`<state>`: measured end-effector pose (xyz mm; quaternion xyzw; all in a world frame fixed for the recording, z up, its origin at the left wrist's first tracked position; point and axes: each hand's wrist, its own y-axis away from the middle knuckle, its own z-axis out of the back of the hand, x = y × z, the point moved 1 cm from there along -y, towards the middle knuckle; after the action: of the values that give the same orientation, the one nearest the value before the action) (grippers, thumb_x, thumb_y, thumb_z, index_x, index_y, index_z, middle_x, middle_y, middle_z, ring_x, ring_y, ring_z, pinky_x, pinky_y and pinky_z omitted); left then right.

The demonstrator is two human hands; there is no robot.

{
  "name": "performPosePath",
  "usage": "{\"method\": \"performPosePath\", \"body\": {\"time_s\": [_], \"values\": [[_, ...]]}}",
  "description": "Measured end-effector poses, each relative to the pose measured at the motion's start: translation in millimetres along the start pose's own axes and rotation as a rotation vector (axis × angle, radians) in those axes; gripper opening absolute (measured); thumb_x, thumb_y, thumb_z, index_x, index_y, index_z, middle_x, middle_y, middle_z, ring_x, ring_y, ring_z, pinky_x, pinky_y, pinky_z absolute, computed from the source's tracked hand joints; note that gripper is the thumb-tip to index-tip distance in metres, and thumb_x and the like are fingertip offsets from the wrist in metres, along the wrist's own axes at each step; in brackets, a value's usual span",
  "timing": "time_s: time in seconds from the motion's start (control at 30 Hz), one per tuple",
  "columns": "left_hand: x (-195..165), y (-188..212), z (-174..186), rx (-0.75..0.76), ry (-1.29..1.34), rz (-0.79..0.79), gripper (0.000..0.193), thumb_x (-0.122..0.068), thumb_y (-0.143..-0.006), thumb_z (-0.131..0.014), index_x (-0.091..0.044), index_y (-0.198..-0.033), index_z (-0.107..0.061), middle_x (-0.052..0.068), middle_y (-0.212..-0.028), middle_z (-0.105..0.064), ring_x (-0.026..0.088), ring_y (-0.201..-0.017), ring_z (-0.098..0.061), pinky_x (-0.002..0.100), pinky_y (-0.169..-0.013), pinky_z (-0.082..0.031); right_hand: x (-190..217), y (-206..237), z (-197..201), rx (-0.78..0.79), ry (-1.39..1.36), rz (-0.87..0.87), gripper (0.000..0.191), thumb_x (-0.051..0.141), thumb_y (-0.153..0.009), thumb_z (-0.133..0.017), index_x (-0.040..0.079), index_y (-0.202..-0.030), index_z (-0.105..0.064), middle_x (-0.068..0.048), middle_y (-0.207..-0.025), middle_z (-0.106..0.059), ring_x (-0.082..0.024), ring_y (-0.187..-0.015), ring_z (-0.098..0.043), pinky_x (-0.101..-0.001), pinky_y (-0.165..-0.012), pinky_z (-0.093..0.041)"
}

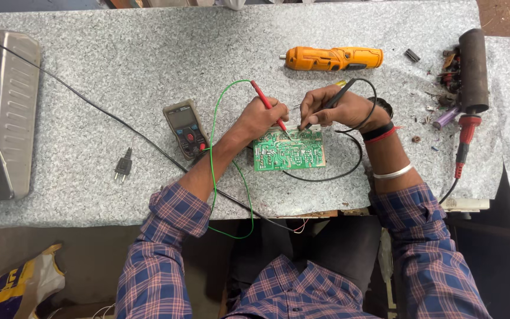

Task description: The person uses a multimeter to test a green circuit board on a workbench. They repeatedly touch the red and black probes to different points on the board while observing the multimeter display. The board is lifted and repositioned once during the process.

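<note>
While you lean over the speckled grey worktop (119, 65), a ribbed metal appliance (4, 106) fills its far left end and a dark cylinder on a red-handled tool (472, 77) lies at the right end beside a litter of small scraps. Your plaid sleeves frame the middle of the worktop, where the green circuit board (289, 150) lies flat, solder side up, just ahead of the near edge. An orange cordless screwdriver (333, 58) lies beyond the board, well apart from it. Left of the board, the multimeter (186, 127) rests face up, with a green lead looping from it toward you. A black cable crosses the worktop diagonally, and a small two-pin plug (123, 166) lies near it on the left. Your left hand (261, 118) has its fingers pinched around the red probe (267, 105), whose tip comes down on the board's upper edge. Your right hand (332, 109) has its fingers closed around the black probe (334, 100), its tip touching the board just beside the red one. A black lead curves round the board's right side.
</note>
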<state>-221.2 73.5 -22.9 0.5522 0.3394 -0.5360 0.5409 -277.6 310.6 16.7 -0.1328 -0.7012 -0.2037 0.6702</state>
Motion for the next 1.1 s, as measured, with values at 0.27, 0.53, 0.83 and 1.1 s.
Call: {"method": "performPosePath", "body": {"time_s": [0.27, 0.53, 0.83, 1.1], "values": [[0.7, -1.7, -0.6, 0.0, 0.031, -0.012, 0.033, -0.029, -0.085, -0.064, 0.002, -0.083, -0.074, 0.006, -0.078, -0.075, 0.011, -0.071, -0.067, 0.028, -0.067, -0.054, -5.3, 0.9, 4.3, 0.019, -0.068, 0.02, 0.021, 0.012, -0.088, -0.076, 0.002, -0.105, -0.069, -0.008, -0.098, -0.078, -0.006, -0.076, -0.061, -0.0224, -0.062, -0.043], [1.4, -0.5, 1.4, -0.106, -0.036, -0.039, 0.032, -0.028, -0.086, -0.064, 0.001, -0.078, -0.075, 0.005, -0.066, -0.069, 0.011, -0.058, -0.061, 0.029, -0.054, -0.049, -12.6, 5.0, 11.3, -0.026, -0.105, 0.099, 0.018, 0.011, -0.091, -0.075, 0.003, -0.105, -0.068, -0.01, -0.102, -0.077, -0.008, -0.084, -0.066, -0.0219, -0.068, -0.047], [15.6, -10.2, 2.0, -0.11, 0.047, -0.066, 0.03, -0.024, -0.087, -0.062, 0.001, -0.076, -0.073, 0.006, -0.067, -0.07, 0.011, -0.057, -0.064, 0.028, -0.053, -0.051, -16.3, 9.5, 21.7, -0.062, -0.209, 0.116, 0.016, 0.006, -0.092, -0.072, 0.004, -0.107, -0.067, -0.013, -0.102, -0.076, -0.005, -0.067, -0.051, -0.0221, -0.058, -0.039], [16.1, -10.7, 3.6, -0.097, 0.122, -0.036, 0.03, -0.024, -0.087, -0.063, 0.003, -0.076, -0.072, 0.008, -0.069, -0.071, 0.012, -0.058, -0.065, 0.028, -0.054, -0.053, -17.2, 4.5, 22.1, -0.056, -0.074, 0.091, 0.016, 0.009, -0.093, -0.073, 0.004, -0.107, -0.067, -0.011, -0.102, -0.076, -0.004, -0.07, -0.053, -0.0221, -0.061, -0.042]]}}
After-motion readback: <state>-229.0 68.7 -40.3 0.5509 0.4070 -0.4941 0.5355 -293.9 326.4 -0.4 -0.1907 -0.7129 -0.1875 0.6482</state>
